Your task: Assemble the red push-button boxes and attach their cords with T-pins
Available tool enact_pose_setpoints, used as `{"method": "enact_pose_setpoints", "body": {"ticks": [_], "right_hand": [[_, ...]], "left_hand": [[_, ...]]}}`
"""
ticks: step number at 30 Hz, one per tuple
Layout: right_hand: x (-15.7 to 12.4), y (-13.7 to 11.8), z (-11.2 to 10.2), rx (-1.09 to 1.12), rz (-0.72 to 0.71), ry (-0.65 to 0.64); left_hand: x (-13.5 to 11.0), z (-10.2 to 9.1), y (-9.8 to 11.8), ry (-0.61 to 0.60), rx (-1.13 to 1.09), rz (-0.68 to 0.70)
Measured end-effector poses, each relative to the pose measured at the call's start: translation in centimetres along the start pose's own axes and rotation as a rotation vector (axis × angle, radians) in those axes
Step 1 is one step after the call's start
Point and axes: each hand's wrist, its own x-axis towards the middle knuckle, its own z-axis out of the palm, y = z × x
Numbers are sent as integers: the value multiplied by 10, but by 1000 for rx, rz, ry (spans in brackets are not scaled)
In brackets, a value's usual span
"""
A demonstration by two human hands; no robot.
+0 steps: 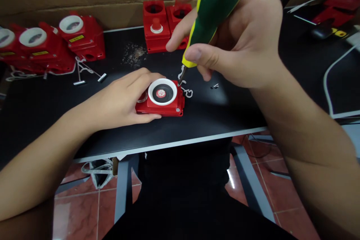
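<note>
On the black table lies a red box (168, 111) with a white ring (151, 91) around a dark round centre. My left hand (123, 99) is wrapped round its left end, thumb along the near side. An electric screwdriver or plain one cannot be told apart, but a green and yellow screwdriver (216, 11) is in my right hand (239, 45). Its tip meets the box's far right corner, where a screw seems to sit. Another screw (178, 110) shows at the near right corner. White cord (188, 92) curls out beside the box.
Several similar red boxes (84, 39) with white rings stand at the back left, with small metal bars (79, 82) on cords. Two more red housings (156, 26) stand at the back. Small metal pieces (215, 86) lie right of the box. A white cable (326, 78) runs at the right.
</note>
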Motion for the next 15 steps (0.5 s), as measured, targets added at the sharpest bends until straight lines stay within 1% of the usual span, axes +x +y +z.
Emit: {"method": "enact_pose_setpoints", "body": {"ticks": [3, 7, 15], "right_hand": [[-1, -2, -5, -14, -3, -38], [-3, 1, -10, -30, -23, -64], [0, 3, -11, -12, -4, -64]], "left_hand": [[0, 1, -1, -6, -4, -12], [0, 1, -2, -10, -4, -32], [-1, 2, -3, -4, 12, 5]]}}
